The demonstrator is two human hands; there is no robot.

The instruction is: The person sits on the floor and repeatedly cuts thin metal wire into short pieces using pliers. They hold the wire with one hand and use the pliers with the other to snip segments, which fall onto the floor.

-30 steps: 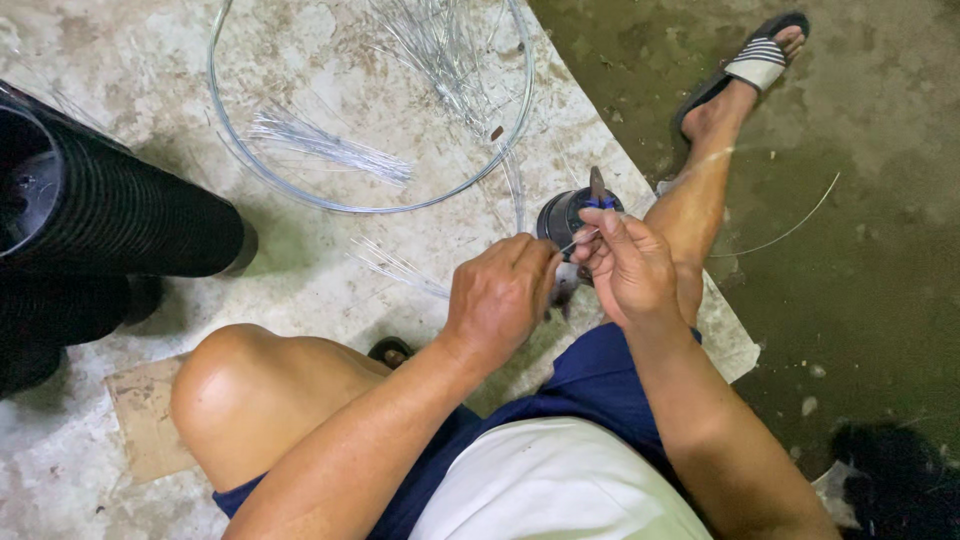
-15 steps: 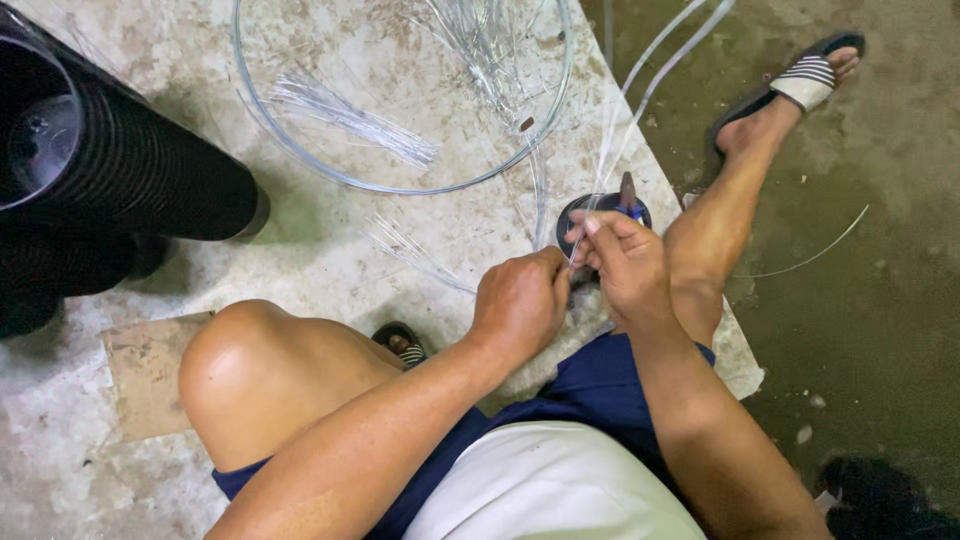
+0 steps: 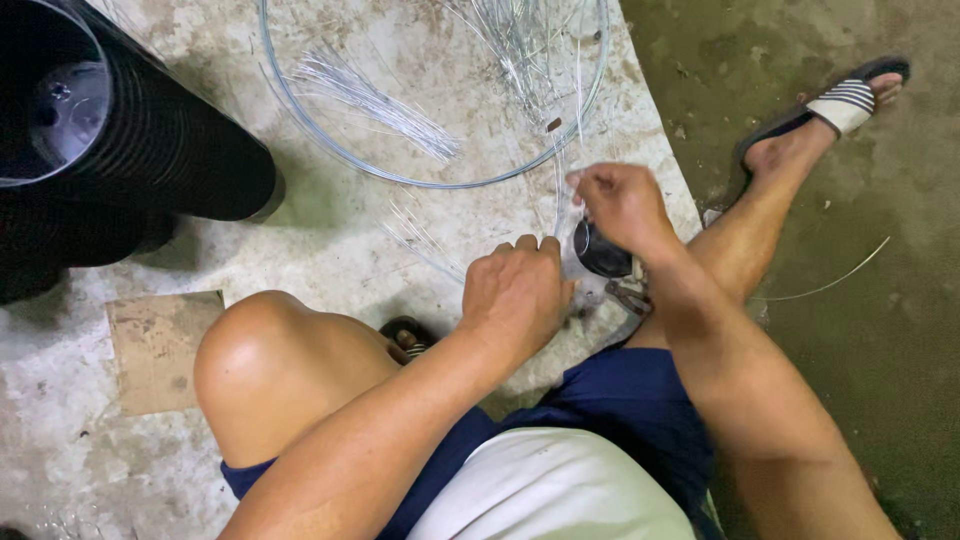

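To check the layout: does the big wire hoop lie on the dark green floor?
No, the wire hoop lies on the pale board, beside the stack of black pots.

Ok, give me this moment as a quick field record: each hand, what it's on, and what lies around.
left hand: closed, knuckles up, against the small black pot
right hand: pinching a thin wire above the pot
pliers: on the floor beside the pot, untouched
wire hoop: flat on the concrete, cut wire bundle inside it
stacked black pots: lying on their side, far left
cardboard scrap: by the left knee
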